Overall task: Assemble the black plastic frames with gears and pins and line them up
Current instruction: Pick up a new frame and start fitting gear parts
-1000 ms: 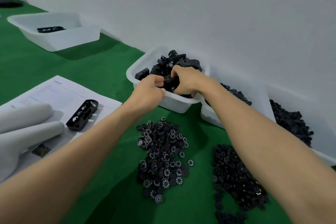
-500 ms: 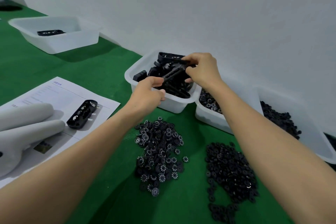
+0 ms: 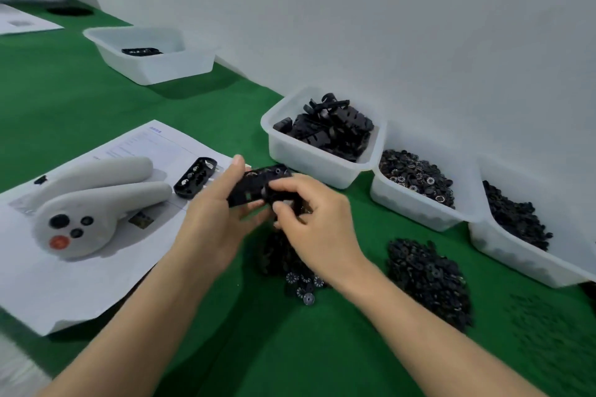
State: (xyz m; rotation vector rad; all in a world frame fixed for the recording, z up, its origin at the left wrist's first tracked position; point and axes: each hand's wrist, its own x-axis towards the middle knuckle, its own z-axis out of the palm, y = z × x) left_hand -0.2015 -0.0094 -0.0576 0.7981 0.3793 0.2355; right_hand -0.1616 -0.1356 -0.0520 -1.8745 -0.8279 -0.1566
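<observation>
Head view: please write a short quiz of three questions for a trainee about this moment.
1. True or false: both hands hold the frame.
2. Which tub holds the spare frames: A, the one nearest the paper, or B, the far left one?
3. Fill in: one finished frame lies on the ____.

Key:
1. True: left hand and right hand grip it.
2. A.
3. Paper.

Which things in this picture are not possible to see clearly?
Head view only:
- Black frame: partly covered by left hand and right hand; blurred.
- Gear pile: mostly behind the right hand.
- Paper sheet: print too small.
- Rightmost bin: cut by the edge.
</observation>
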